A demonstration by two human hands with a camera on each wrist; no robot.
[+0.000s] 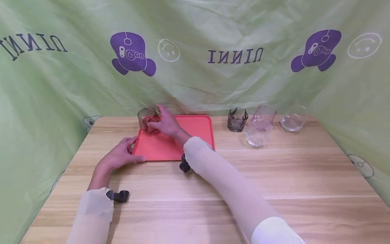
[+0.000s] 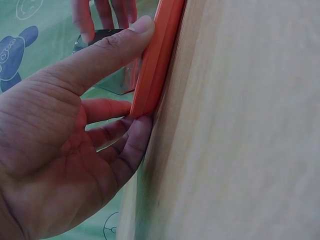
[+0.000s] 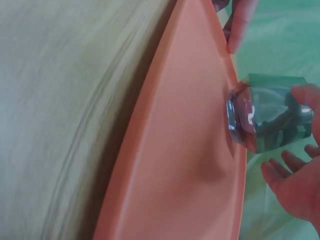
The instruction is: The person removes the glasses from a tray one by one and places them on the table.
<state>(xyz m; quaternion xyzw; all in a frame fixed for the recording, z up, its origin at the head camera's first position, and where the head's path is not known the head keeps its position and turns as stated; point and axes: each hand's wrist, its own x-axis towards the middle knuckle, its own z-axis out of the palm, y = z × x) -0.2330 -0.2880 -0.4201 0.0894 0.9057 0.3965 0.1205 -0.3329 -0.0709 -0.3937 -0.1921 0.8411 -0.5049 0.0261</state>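
A red tray point(image 1: 170, 147) lies flat near the back edge of the table. At its far left corner stands a smoky, see-through drinking glass point(image 1: 143, 118), upright. My left hand point(image 1: 119, 154) grips the tray's left side, thumb over the rim and fingers round the edge and beneath. My right hand point(image 1: 167, 123) is around the glass with its fingers spread. In the right wrist view the thumb point(image 3: 305, 95) overlaps the upper part of the glass point(image 3: 270, 112), while the other fingers point(image 3: 275, 172) stand apart from it; whether the thumb touches cannot be told.
Towards the back right of the wooden table point(image 1: 289, 183) stand a dark faceted glass point(image 1: 237, 120), a pinkish glass point(image 1: 268, 112), a clear glass point(image 1: 256, 137) in front of it, and another clear glass point(image 1: 292, 122). A green printed cloth point(image 1: 189, 84) hangs right behind the table.
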